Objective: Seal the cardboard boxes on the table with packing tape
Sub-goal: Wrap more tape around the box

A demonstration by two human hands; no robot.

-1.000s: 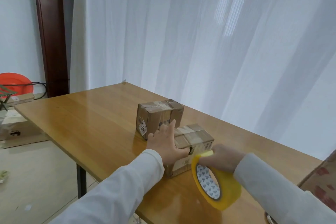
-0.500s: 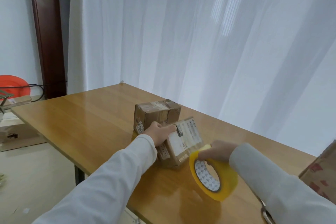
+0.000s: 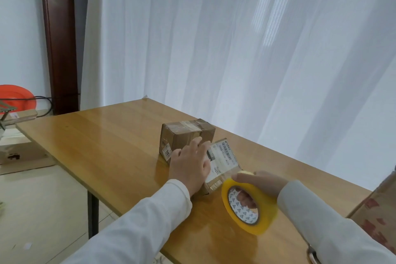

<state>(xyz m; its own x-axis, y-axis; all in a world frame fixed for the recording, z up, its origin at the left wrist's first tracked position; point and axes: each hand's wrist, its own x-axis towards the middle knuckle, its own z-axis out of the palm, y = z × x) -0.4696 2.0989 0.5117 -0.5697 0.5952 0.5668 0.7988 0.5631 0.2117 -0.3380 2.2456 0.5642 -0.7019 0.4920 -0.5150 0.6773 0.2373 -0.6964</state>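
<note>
Two small cardboard boxes stand close together on the wooden table [image 3: 107,148]. The far box [image 3: 184,137] shows tape across its top. The near box [image 3: 224,159] now shows its white shipping label upward. My left hand [image 3: 190,165] lies flat on the near box's left part, fingers spread. My right hand [image 3: 257,184] grips a yellow roll of packing tape [image 3: 248,208], fingers through its core, right beside the near box's front corner. A strip of tape runs from the roll onto that corner.
A larger printed cardboard box [image 3: 377,210] pokes in at the right edge. White curtains hang behind the table. On the floor at left are a carton [image 3: 19,152] and an orange round object [image 3: 15,97]. The table's left edge drops to the floor.
The near box has been turned over from its taped flaps to its label side. My left hand shifted from gripping its edge to pressing flat on top. The tape roll stayed beside it.
</note>
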